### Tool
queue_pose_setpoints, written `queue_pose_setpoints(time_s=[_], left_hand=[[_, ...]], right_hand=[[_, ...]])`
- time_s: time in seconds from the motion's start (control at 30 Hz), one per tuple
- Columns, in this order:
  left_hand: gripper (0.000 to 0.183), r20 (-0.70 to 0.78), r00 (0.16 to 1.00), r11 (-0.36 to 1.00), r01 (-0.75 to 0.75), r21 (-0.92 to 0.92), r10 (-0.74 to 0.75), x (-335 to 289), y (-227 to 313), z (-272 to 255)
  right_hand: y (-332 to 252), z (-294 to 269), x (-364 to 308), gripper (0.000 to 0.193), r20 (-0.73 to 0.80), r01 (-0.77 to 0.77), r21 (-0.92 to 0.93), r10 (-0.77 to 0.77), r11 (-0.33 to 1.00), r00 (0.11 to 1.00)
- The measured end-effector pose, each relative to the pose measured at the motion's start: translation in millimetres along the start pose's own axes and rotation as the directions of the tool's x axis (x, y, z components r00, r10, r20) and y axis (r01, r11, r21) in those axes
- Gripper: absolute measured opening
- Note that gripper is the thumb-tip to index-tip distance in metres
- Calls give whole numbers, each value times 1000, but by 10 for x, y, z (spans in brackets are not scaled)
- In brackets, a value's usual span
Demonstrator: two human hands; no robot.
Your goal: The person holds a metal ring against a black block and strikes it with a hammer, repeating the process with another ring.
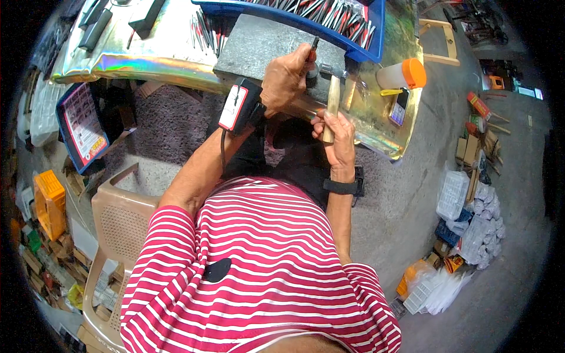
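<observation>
My left hand [286, 76] is closed over the edge of a grey slab [259, 44]. From its fingers a slim piece with an orange part and a black tip [314, 48] sticks out; its exact kind I cannot make out. Close beside it, my right hand [336, 132] grips a hammer by its pale wooden handle [332, 103]. The hammer's metal head [334, 69] is at the slab's right end; whether it touches anything is unclear. Behind the slab, a blue tray [365, 54] holds many slim red, white and black pieces.
More slim pieces [203, 32] lie left of the slab on the shiny foil-covered table [159, 66]. To the right are an orange-capped jar [406, 75] and a phone-like device [399, 107]. A plastic chair [123, 220] stands at my left; bagged goods [482, 220] sit on the floor at right.
</observation>
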State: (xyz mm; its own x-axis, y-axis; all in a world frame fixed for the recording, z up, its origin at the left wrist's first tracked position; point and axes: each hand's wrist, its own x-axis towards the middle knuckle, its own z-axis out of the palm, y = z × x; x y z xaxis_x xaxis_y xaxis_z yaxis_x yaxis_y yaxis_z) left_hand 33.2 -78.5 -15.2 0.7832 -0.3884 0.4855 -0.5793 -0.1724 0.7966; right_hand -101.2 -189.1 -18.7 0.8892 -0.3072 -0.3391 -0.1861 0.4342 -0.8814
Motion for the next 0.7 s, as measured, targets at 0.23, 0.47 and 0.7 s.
queue_pose_setpoints(time_s=[0.23,0.47,0.7], left_hand=[[20,10,1000,1000,-14,-11,14,21,22,-32],[17,31,999,997,-41,-67,43,38,16,-56],[19,39,998,997,-54,-53,56,47,11,-56]], right_hand=[[9,0,2,22,4,10,-9,-10,1000,1000],[21,12,-6,22,-7,3,-7,-3,1000,1000],[19,30,-8,21,-5,-1,10,1,1000,1000]])
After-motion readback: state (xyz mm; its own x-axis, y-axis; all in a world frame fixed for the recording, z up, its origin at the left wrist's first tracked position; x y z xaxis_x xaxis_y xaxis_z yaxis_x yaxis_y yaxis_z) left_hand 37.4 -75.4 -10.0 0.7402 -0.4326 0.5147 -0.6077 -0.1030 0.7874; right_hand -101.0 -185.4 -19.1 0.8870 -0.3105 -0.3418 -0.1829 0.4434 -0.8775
